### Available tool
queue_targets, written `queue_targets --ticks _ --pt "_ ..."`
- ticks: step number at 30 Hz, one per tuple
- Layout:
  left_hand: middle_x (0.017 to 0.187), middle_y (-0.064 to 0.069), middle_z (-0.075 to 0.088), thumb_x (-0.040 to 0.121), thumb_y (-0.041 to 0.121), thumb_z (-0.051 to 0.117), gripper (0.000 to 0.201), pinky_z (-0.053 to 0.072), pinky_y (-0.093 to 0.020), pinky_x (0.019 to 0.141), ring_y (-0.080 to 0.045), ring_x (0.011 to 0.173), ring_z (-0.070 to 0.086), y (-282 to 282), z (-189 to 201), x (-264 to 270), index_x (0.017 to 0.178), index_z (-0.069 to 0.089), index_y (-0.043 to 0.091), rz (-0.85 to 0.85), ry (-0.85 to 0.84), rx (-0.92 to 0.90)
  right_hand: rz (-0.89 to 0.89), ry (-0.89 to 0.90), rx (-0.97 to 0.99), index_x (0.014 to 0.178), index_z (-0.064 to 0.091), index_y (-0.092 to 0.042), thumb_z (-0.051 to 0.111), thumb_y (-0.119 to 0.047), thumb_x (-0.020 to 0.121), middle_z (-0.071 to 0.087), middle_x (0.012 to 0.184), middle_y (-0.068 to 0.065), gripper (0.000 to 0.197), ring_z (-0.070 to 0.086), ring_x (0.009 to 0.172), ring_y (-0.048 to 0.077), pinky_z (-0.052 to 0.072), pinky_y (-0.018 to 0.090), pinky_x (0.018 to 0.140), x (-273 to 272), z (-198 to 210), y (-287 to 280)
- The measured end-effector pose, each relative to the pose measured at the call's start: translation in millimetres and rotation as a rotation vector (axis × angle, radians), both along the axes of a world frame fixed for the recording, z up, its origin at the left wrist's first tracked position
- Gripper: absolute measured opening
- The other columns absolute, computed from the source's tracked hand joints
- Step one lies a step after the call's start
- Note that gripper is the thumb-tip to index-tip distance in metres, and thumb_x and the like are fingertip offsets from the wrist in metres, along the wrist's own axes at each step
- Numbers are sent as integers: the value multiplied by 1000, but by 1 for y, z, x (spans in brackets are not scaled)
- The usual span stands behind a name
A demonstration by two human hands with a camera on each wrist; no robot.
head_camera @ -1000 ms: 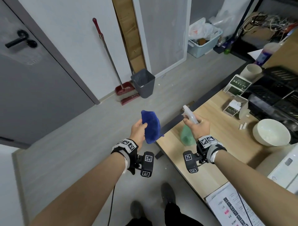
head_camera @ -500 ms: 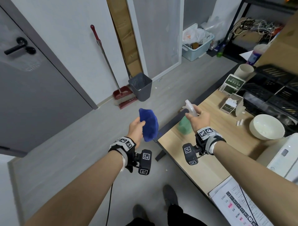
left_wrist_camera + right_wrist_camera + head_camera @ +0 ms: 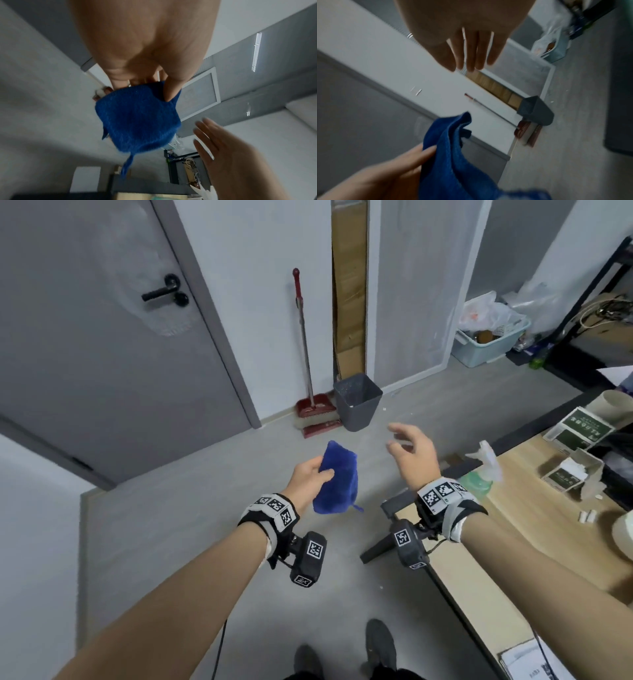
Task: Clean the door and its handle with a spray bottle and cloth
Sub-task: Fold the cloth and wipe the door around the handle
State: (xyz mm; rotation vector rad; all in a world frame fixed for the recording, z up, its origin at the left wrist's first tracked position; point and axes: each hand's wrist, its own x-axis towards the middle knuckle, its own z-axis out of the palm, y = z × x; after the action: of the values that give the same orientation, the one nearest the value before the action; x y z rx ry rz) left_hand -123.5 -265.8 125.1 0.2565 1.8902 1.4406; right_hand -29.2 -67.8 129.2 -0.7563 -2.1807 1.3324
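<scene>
We see our left hand (image 3: 308,481) pinching a fuzzy blue cleaning cloth (image 3: 337,482) between thumb and fingers, so that the cloth hangs bunched in the air over the grey floor (image 3: 171,535). Our right hand (image 3: 412,455) hovers just beside the cloth with its fingers (image 3: 471,54) straight and spread, holding nothing. The translucent green spray bottle with a white trigger head (image 3: 481,474) stands on the near corner of the light wooden table (image 3: 534,539), just to the right of our right wrist and apart from the hand. The grey door (image 3: 85,354) with its black lever handle (image 3: 161,291) stands ahead on the left, well apart from both hands, with a pale smeared patch around and below the handle. A red-handled broom with its dustpan (image 3: 310,405) and a dark grey waste bin (image 3: 358,402) stand against the white wall, side by side.
</scene>
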Motion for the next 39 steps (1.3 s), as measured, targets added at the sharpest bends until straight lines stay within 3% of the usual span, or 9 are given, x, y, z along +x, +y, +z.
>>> queue_targets --ticks 5,7,14,17,23,26,29,34,39 --pt "115 -10 72 94 5 55 31 55 -31 92 -22 105 68 -77 31 -30 123 65 11 -202 62 -110 538 -258 -216 120 66 -2 56 -10 98 66 115 5 25 58 105 13 45 18 89 -61 20 -86" --pt "113 -11 72 95 5 56 30 54 -23 83 -19 99 68 -109 45 -46 124 64 9 -214 66 -126 636 -279 -237 94 68 3 56 -13 98 63 89 7 21 54 83 14 43 22 75 -79 26 -118" --pt "109 -23 73 86 17 71 28 55 -42 87 -26 90 68 -216 80 -90 107 69 -1 -8 120 -120 626 -110 -216 63 43 -11 57 -17 98 37 63 2 38 34 63 16 30 32 64 -141 47 -193" --pt "92 -22 71 84 17 73 32 52 -33 65 -25 73 61 -251 84 -108 106 69 -5 95 158 -134 603 -76 -310 63 42 -15 59 -21 95 37 67 4 36 36 68 20 33 35 70 -164 55 -212" --pt "79 -10 65 87 8 71 20 49 -19 57 -18 73 59 -269 90 -159 99 68 -8 340 280 -14 615 -115 -403 97 56 -10 65 -6 87 66 88 10 14 62 84 30 51 42 83 -209 51 -229" --pt "79 -4 66 89 8 69 15 50 -19 66 -13 75 61 -257 94 -197 98 70 -3 292 334 -41 691 -201 -223 135 43 -16 76 -11 78 57 123 1 66 54 115 18 45 38 101 -250 46 -232" --pt "83 -2 67 91 9 66 4 48 -27 74 -13 80 61 -242 99 -246 93 69 9 99 389 -125 850 -251 -140 143 44 -20 78 -14 80 52 134 -1 72 47 127 12 41 37 108 -300 49 -230" --pt "90 -2 68 93 8 61 14 49 -27 78 -10 83 60 -219 113 -337 103 70 8 -118 487 -303 998 -228 -228 83 67 -15 76 -15 84 66 82 -4 8 59 77 10 45 25 74 -391 49 -217" --pt "77 2 69 84 18 75 10 48 -28 71 -10 73 62 -198 122 -418 89 70 11 205 492 -307 943 -162 -486 79 60 -1 78 -22 79 55 73 14 28 52 70 22 41 31 65 -471 49 -200"
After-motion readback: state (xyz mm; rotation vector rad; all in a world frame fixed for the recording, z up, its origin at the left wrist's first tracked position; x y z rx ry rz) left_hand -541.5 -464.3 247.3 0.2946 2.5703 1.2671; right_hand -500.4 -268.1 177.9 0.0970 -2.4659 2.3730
